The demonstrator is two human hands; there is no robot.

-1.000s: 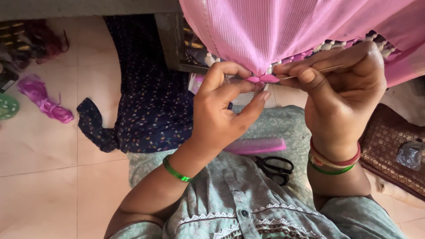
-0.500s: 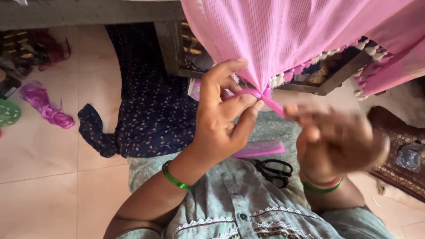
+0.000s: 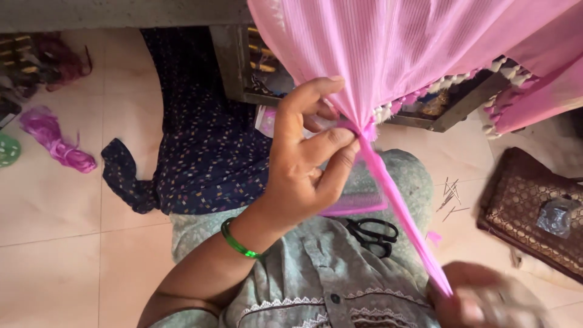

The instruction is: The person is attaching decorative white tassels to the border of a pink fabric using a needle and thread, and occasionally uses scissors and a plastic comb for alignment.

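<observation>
My left hand [image 3: 310, 164], with a green bangle at the wrist, pinches the gathered edge of a pink ribbed fabric [image 3: 388, 54] that hangs down from above. From the pinch a pink thread bundle [image 3: 401, 212] runs taut down to the lower right. My right hand [image 3: 486, 297], blurred at the bottom edge, holds the lower end of that bundle. White and pink tassels [image 3: 461, 82] line the fabric's edge. Whether a needle is in the right hand cannot be made out.
Black scissors [image 3: 373, 234] and a pink comb [image 3: 358, 203] lie on my lap. A dark blue printed cloth [image 3: 200, 140] and a purple thread bundle [image 3: 54, 143] lie on the tiled floor. Loose pins [image 3: 450, 197] and a brown patterned pouch [image 3: 534, 212] are at right.
My right hand has left the pinch point beside the left hand and pulled down to the lower right, drawing the pink thread bundle out long and taut. The left hand kept its pinch.
</observation>
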